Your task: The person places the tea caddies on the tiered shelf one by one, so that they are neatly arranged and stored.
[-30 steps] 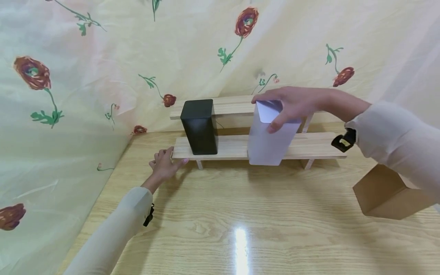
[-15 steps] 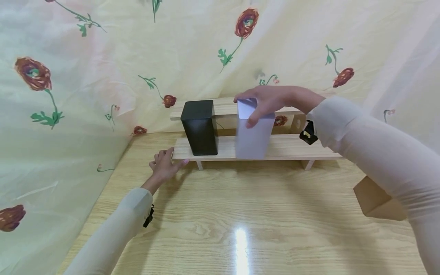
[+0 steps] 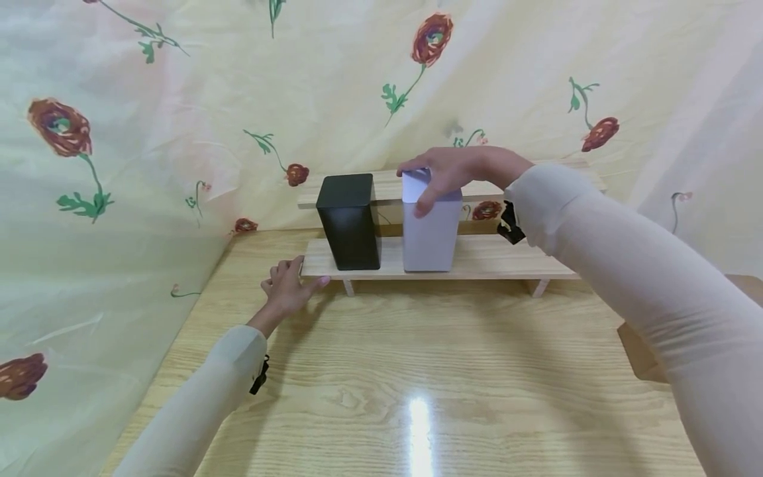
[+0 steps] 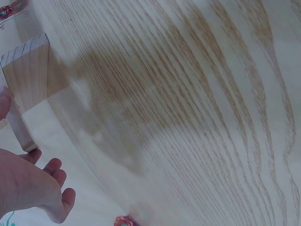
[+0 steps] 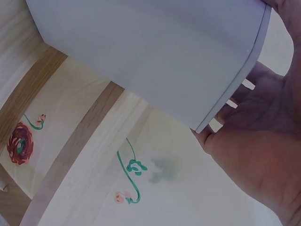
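Observation:
A tall white canister stands upright on the lower board of a two-tier wooden shelf. My right hand grips its top edges from above, thumb on the front side and fingers behind. Close up in the right wrist view, the canister's lidded end lies against the hand. Left of it, a short gap apart, stands a similar black canister. My left hand pinches the lower board's left end between thumb and index finger. The left wrist view shows the board's end beside that hand.
The shelf stands on a wood-grain table against a flower-printed cloth. A second board runs higher at the back. At the right, a brown cardboard box is partly hidden by my right sleeve.
My right hand has carried the white canister leftward, closer to the black one. It was tilted and now stands upright on the board. The left hand has stayed in place.

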### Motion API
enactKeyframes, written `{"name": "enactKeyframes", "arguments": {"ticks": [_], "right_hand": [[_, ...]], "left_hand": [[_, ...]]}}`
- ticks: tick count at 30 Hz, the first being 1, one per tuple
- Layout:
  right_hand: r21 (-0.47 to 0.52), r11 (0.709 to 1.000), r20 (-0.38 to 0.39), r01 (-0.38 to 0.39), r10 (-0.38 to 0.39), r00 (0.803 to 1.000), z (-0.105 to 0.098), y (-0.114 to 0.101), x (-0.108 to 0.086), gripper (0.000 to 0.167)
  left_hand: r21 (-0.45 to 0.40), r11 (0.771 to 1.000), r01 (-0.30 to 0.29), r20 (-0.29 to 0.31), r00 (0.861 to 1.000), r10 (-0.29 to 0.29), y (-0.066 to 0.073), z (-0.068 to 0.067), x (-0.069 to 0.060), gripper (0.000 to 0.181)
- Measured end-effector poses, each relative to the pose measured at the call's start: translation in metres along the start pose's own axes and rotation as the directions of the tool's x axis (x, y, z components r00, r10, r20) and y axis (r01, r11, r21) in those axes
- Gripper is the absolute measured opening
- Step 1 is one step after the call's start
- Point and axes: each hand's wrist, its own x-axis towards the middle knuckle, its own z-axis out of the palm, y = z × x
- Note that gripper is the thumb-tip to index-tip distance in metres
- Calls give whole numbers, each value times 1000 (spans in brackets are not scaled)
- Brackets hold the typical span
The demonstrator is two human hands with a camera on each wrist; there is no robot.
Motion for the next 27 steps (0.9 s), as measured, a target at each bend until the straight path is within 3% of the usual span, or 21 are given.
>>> {"name": "enactKeyframes", "arguments": {"ticks": [9, 27], "right_hand": [[-33, 999, 20, -11, 12, 1000, 1, -4, 11, 94], [55, 997, 119, -51, 44, 992, 2, -11, 10, 99]], "left_hand": [[8, 1000, -5, -3, 1000, 5, -1, 1, 0, 88], [19, 1000, 1, 11, 1000, -1, 0, -3, -5, 87]]}}
